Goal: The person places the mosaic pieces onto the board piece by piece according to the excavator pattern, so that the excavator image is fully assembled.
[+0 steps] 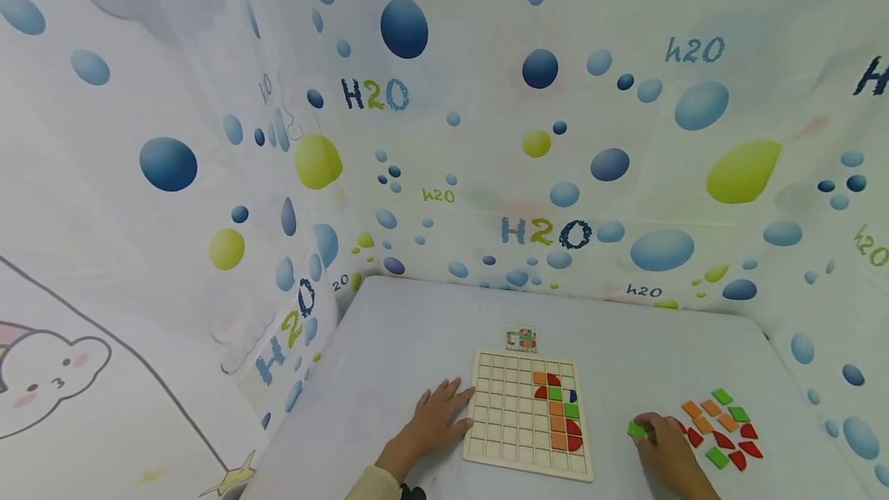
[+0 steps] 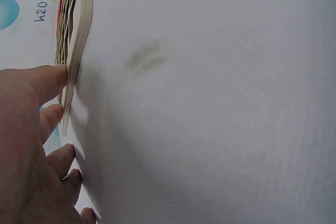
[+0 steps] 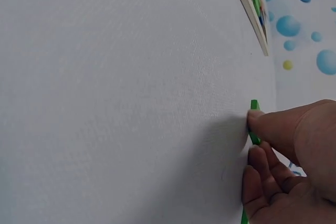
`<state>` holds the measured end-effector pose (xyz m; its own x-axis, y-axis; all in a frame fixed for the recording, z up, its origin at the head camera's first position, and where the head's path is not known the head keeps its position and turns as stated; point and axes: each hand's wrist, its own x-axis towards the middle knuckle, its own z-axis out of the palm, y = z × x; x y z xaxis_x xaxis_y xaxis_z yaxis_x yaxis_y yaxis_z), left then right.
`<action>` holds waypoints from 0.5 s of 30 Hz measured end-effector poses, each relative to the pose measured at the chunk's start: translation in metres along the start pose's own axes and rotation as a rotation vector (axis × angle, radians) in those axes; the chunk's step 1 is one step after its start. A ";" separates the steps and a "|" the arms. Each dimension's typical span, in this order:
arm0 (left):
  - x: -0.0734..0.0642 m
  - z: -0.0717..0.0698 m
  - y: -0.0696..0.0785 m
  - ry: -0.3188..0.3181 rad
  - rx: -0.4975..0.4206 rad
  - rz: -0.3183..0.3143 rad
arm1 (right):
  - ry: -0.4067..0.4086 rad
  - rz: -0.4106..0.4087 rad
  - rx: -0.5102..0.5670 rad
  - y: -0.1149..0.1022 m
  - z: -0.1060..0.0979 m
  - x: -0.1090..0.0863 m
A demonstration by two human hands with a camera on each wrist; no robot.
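A wooden grid board [image 1: 510,415] lies on the table, with orange, red, green and blue pieces set in its right-hand columns. My left hand [image 1: 439,417] rests flat at the board's left side, fingers spread; thumb and a fingertip touch the wooden edge [image 2: 82,19] in the left wrist view. Right of the board, my right hand [image 1: 665,450] pinches a green square tile [image 1: 635,430] between thumb and fingers. The right wrist view shows this green tile [image 3: 254,104] held close over the table, partly hidden by the thumb.
Loose orange squares [image 1: 703,424], green squares [image 1: 722,397] and red quarter-round pieces [image 1: 750,449] lie scattered beyond the right hand. A small picture card [image 1: 521,338] sits just behind the board. Printed curtains [image 1: 479,160] surround the white table [image 1: 417,330].
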<state>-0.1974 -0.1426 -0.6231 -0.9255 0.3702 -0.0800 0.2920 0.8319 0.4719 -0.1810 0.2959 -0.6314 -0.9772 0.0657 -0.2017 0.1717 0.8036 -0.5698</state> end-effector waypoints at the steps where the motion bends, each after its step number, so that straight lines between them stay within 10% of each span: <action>1: 0.000 0.000 0.000 -0.001 -0.001 0.000 | 0.007 -0.009 0.003 0.000 0.001 0.001; 15: 0.001 0.003 -0.002 0.005 0.010 0.007 | 0.064 -0.097 -0.021 -0.029 0.009 0.018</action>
<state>-0.1982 -0.1432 -0.6265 -0.9247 0.3737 -0.0720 0.3007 0.8334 0.4638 -0.2028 0.2687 -0.6262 -0.9951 0.0243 -0.0954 0.0744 0.8202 -0.5672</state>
